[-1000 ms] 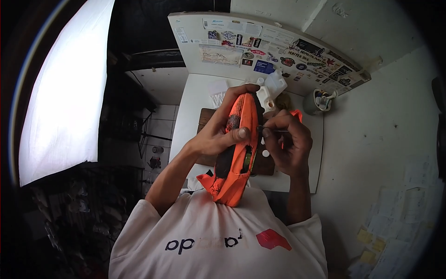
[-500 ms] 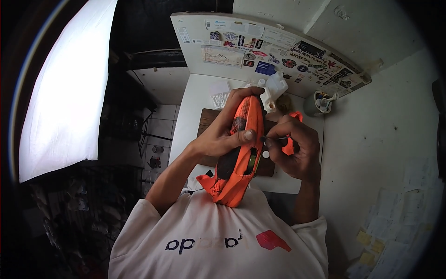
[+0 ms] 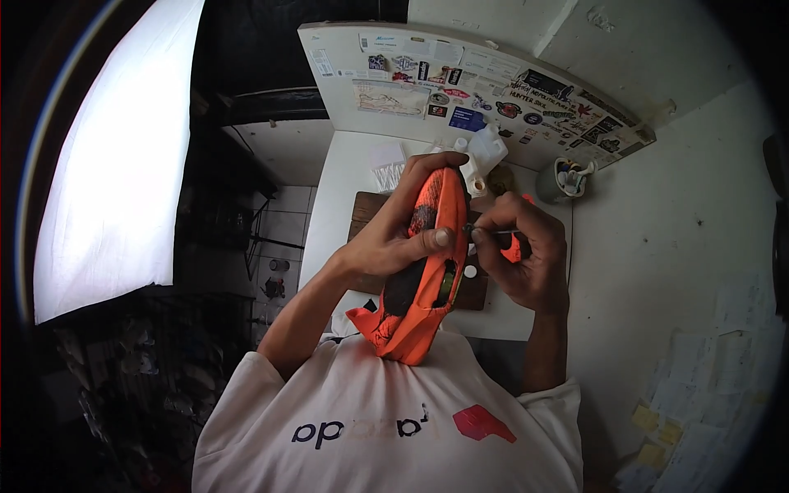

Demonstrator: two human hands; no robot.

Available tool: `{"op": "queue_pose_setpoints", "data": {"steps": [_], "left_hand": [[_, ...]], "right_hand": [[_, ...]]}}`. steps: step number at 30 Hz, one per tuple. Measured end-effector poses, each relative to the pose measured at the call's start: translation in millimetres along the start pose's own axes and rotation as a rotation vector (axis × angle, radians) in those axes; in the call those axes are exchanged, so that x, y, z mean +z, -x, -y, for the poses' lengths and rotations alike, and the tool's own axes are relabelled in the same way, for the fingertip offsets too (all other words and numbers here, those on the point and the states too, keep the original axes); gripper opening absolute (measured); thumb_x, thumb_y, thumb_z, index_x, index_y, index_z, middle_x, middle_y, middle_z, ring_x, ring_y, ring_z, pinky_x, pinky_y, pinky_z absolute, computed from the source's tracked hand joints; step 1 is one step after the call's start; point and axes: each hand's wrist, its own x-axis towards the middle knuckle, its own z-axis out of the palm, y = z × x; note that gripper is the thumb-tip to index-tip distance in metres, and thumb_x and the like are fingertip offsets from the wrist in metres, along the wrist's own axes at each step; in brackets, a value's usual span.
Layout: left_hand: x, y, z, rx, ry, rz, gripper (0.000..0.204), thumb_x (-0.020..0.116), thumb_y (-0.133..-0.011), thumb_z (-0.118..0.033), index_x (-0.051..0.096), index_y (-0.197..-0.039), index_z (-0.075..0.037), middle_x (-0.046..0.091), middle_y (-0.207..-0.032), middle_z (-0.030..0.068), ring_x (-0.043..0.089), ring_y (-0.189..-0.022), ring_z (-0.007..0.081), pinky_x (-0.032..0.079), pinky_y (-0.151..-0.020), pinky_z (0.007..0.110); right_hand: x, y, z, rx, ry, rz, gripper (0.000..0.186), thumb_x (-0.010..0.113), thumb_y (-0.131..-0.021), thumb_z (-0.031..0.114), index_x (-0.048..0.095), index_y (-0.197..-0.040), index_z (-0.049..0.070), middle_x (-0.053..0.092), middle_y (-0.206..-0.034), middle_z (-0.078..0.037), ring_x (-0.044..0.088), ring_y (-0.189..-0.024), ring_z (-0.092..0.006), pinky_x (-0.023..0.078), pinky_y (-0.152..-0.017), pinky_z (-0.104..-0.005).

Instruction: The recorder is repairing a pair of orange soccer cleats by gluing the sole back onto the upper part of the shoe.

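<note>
Since prev. frame, right hand (image 3: 526, 255) shifts closer; fingers pinch small tool at orange boot (image 3: 423, 263), long axis upright, gripped by left hand (image 3: 394, 234).

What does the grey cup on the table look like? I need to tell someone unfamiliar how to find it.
Start at the white table under the sticker-covered board. At the table's far right corner, right of the white plastic bottle, stands the grey cup, the only round container holding upright sticks.

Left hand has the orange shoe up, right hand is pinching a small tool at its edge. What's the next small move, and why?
Probably keep the left hand clamped on the orange shoe and ease the thin tool in the right hand slightly further in: its tip already meets the shoe's side by the left thumb.
</note>
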Motion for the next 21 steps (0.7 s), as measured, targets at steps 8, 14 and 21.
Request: {"op": "queue_pose_setpoints", "data": {"steps": [8, 14, 21], "left_hand": [[-3.0, 1.0, 1.1, -0.029, -0.021, -0.002, 0.112, 0.072, -0.083, -0.071, 0.027, -0.156, 0.001, 0.055, -0.128, 0.0148, 0.058, -0.121, 0.0250, 0.045, -0.107, 0.041], [-7.9, -0.1, 0.5, -0.008, -0.044, -0.009, 0.111, 0.071, -0.084, -0.072, 0.027, -0.156, 0.001, 0.054, -0.130, 0.0156, 0.056, -0.124, 0.0260, 0.043, -0.109, 0.041], [-6.3, -1.5, -3.2, -0.012, -0.059, -0.017, 0.112, 0.070, -0.084, -0.072, 0.028, -0.157, 0.001, 0.049, -0.137, 0.0176, 0.050, -0.133, 0.0287, 0.038, -0.114, 0.042]], "right_hand": [[0.5, 3.7, 0.6, 0.007, -0.001, 0.031, 0.007, 0.072, -0.090, 0.001, 0.065, -0.094, 0.002, 0.059, -0.077, -0.002, 0.056, -0.059, -0.0072, 0.044, -0.050, -0.0238], [-7.3, 11.6, 2.4, 0.131, -0.219, 0.147, 0.008, 0.062, -0.099, 0.004, 0.061, -0.107, 0.001, 0.060, -0.090, -0.002, 0.053, -0.074, -0.0067, 0.045, -0.066, -0.0243], [-2.8, 17.3, -5.4, 0.303, -0.433, 0.011, 0.018, 0.056, -0.105, 0.008, 0.054, -0.121, 0.002, 0.057, -0.103, -0.002, 0.052, -0.093, -0.0062, 0.044, -0.079, -0.0239]]}}
